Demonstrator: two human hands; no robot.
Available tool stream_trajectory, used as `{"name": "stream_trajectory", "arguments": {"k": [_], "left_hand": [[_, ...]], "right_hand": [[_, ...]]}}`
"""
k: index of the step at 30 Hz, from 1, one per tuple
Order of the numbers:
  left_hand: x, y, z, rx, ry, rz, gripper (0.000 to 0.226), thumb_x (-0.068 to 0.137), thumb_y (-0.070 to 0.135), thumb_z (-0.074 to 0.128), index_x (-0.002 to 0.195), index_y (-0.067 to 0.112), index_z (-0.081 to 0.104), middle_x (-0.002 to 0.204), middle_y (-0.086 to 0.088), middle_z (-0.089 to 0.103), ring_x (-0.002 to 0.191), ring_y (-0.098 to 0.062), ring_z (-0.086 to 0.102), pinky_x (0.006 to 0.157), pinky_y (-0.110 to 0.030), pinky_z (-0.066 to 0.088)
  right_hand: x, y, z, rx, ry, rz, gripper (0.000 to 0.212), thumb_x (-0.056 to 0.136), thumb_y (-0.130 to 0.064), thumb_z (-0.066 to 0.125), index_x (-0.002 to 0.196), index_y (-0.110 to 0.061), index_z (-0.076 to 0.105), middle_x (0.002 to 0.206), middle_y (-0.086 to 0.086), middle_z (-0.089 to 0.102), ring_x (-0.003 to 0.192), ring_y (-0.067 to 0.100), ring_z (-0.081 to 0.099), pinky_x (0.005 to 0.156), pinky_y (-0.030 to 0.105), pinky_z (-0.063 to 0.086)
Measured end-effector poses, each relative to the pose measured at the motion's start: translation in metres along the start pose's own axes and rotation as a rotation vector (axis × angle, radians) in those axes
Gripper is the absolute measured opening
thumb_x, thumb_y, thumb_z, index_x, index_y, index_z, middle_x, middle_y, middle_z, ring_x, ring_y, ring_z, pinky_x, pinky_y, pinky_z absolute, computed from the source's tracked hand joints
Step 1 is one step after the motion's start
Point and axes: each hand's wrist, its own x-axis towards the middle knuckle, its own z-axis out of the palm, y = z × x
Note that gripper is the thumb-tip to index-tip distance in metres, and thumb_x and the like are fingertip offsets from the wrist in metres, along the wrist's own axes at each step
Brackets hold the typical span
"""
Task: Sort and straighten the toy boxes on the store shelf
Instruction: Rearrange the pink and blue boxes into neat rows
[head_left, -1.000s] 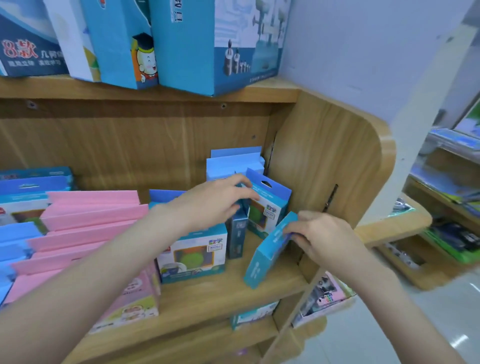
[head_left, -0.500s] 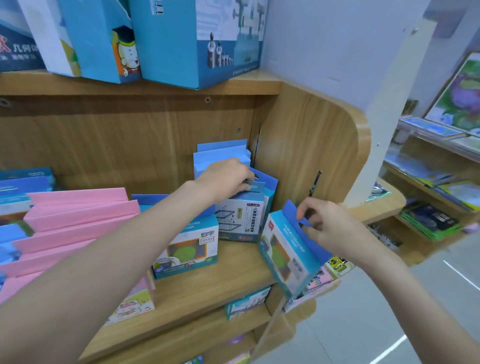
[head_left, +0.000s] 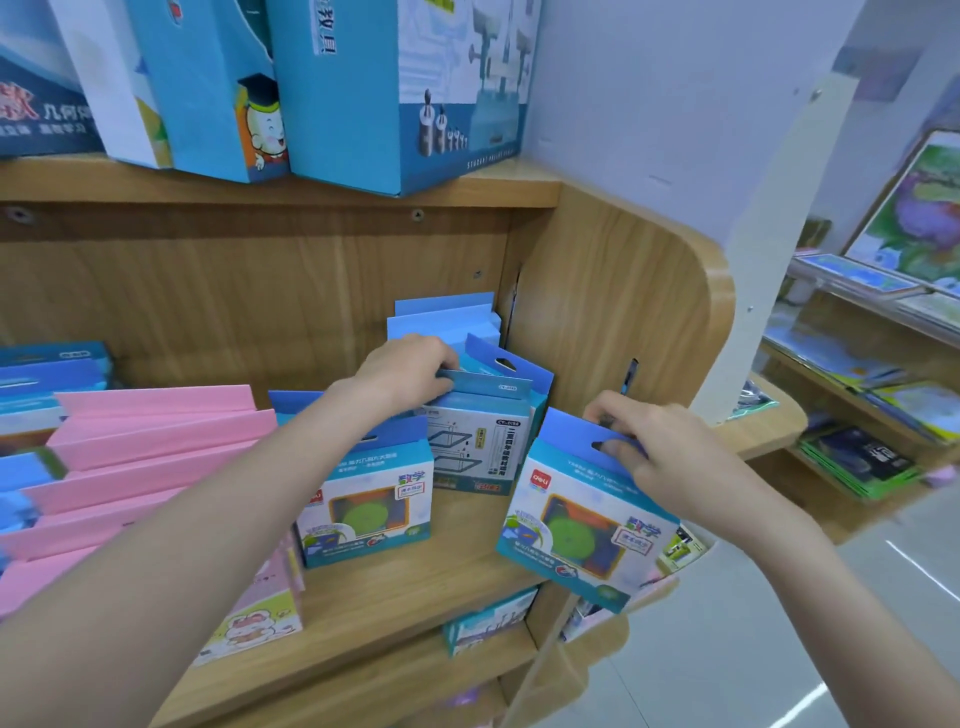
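A smooth wood-grain shelf board (head_left: 395, 592) with a rounded wooden side panel (head_left: 623, 322) at its right end is seen carrying rows of flat cardboard toy boxes. A glossy blue-and-white cardboard box with a green disc printed on its front (head_left: 576, 530) is held tilted at the right front corner of the shelf board, partly beyond its front edge; its blue hang tab is pinched by the right hand (head_left: 660, 457), the thumb laid over the tab's slot and the fingers curled behind. A matching box with a green disc (head_left: 363, 504) is stood upright near the middle of the board. Behind it, toward the right rear corner, a blue-and-grey box printed with line drawings (head_left: 478, 447) is gripped at its top tab by the left hand (head_left: 410, 371), fingers bent over the upper edge, the forearm stretched across the front of the shelf. Further plain blue boxes (head_left: 447, 317) are stacked at the rear corner. Matte pink cardboard boxes (head_left: 150, 447) are ranked along the left part of the board. Large blue cartons (head_left: 384, 93) are stood on the upper shelf.
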Motion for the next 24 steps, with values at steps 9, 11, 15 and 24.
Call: {"name": "stream_trajectory", "arguments": {"k": [9,11,15,24], "left_hand": [[-0.026,-0.03,-0.021,-0.23,0.098,-0.011,0.01,0.089,0.02,0.059,0.095,0.02,0.068,0.095,0.003,0.069,0.086,-0.013,0.061,0.082,-0.028,0.048],[-0.046,-0.05,-0.032,-0.189,0.053,-0.022,0.015,0.087,0.022,0.062,0.101,0.019,0.066,0.098,0.005,0.068,0.091,-0.011,0.061,0.086,-0.025,0.045],[-0.079,-0.087,-0.046,-0.085,-0.066,-0.111,0.025,0.086,0.022,0.064,0.111,0.016,0.063,0.098,0.009,0.061,0.092,-0.009,0.057,0.073,-0.008,0.038],[-0.069,-0.095,-0.04,-0.01,-0.006,-0.219,0.01,0.087,0.016,0.062,0.09,0.02,0.07,0.08,0.009,0.061,0.083,-0.011,0.057,0.076,-0.021,0.039]], "right_hand": [[0.012,-0.017,0.014,-0.05,-0.097,-0.191,0.015,0.096,-0.022,0.041,0.106,-0.033,0.044,0.086,-0.003,0.06,0.078,0.02,0.054,0.07,0.035,0.046],[0.014,-0.022,0.015,-0.006,-0.141,-0.28,0.017,0.096,-0.022,0.041,0.109,-0.032,0.047,0.102,-0.007,0.064,0.087,0.012,0.055,0.074,0.033,0.046],[0.023,-0.047,0.027,0.091,-0.114,-0.426,0.019,0.096,-0.023,0.044,0.112,-0.03,0.052,0.111,-0.011,0.062,0.101,0.011,0.056,0.081,0.033,0.047],[0.058,-0.121,0.089,0.094,0.195,-0.594,0.025,0.069,-0.002,0.071,0.09,-0.012,0.061,0.081,0.005,0.058,0.076,0.027,0.057,0.052,0.039,0.053]]}}
